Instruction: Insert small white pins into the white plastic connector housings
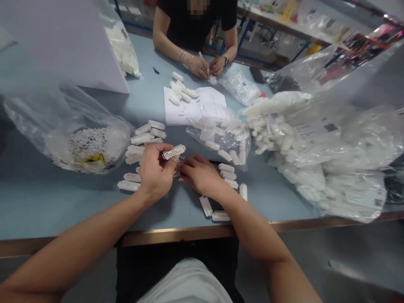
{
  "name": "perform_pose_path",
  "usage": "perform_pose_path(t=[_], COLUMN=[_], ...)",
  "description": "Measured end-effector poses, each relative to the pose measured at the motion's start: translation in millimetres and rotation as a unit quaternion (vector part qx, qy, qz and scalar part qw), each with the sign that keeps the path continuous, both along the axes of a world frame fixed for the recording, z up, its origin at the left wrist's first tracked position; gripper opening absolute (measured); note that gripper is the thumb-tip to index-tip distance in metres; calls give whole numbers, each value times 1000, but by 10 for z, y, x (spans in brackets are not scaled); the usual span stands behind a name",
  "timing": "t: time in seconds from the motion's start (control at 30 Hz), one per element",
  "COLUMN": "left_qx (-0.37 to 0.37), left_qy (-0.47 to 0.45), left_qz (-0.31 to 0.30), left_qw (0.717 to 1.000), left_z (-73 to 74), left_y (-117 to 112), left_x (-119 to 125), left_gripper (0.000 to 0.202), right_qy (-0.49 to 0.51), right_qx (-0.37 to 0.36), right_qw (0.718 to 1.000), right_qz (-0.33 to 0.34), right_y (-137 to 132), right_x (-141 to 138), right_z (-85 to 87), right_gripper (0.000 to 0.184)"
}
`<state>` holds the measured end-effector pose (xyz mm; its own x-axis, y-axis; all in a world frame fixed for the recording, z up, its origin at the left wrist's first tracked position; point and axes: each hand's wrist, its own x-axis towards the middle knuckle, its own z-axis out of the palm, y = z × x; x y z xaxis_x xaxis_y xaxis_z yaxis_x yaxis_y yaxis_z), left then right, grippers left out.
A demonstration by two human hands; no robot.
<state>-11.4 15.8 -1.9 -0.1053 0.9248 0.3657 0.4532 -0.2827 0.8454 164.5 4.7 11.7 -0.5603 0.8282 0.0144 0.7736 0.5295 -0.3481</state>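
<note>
Between the thumb and fingers of my left hand (155, 172) is a white plastic connector housing (174, 152), tilted, with rows of small holes facing up. My right hand (200, 173) reaches down just beside it, its fingertips drawn together at a small heap of tiny white-and-dark pieces (176, 172) on the table. Whatever lies between those fingertips is too small to make out. Several similar white housings (142, 139) lie stacked left of my left hand. More housings (227, 171) are spread around my right wrist.
A clear bag of tiny white pieces (90, 143) stands at left. Large bags of white parts (315, 139) fill the right side. Ahead lie a clear bag of housings (221, 139) and a paper sheet (176, 115). Across the blue table (78, 210), a co-worker's hands (208, 66) handle small pieces.
</note>
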Motion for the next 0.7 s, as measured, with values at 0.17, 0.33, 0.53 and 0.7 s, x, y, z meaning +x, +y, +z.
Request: perform_pose_path(t=[0.17,0.33,0.53,0.7], left_qx=[-4,-11,-32,-44], left_qy=[15,6,-10,-41], left_qz=[-16,-13,-14,-11], left_qw=[1000,1000,999,998], left_z=[-8,-46,-45,-9], left_y=[-11,-15,-8,-2], left_x=[-23,-61,-76,-48], left_gripper=[22,24,28,31], right_qy=[-82,-81,-61,-45], right_qx=[53,98,126,112], right_qw=[995,991,990,992], right_qz=[16,30,18,34], right_y=[-22,-18,-12,12], right_x=[-86,-110,-117,-112], right_z=[8,-58,-107,-90], right_gripper=[29,24,22,20])
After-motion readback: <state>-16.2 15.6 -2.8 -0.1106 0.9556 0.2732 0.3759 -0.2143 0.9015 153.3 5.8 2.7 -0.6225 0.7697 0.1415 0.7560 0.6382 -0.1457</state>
